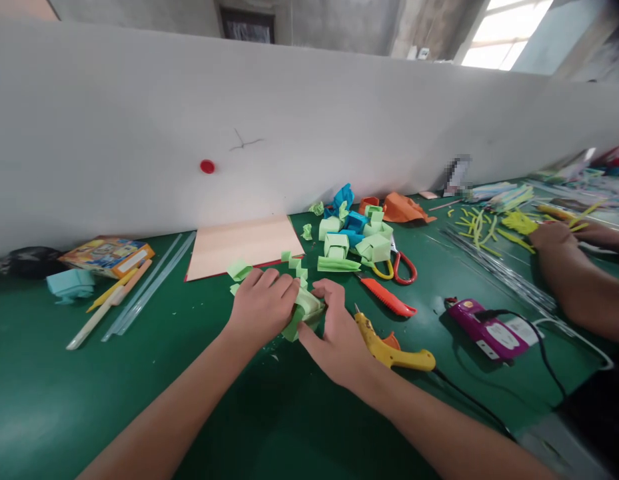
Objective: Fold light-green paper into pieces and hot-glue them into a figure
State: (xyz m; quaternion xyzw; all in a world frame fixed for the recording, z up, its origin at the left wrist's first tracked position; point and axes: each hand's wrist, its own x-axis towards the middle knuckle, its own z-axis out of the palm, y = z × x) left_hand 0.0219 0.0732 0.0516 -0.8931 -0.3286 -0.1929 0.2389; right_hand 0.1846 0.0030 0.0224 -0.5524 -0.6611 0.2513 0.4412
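Note:
My left hand (262, 307) and my right hand (339, 337) meet over a folded light-green paper piece (305, 312) on the green table (114, 393). Both hands grip it, the left from the left side with curled fingers, the right from the right with thumb and fingers pinching. Small green paper scraps (239, 270) lie just beyond my hands. A pile of folded green and blue paper shapes (354, 240) sits further back.
A yellow glue gun (389, 347) lies by my right wrist, an orange cutter (389, 298) and scissors (402, 267) beyond it. A pink sheet (244, 245) leans at the white wall. Another person's arm (569, 273) works at right near a purple device (486, 330). Sticks (114, 300) lie at left.

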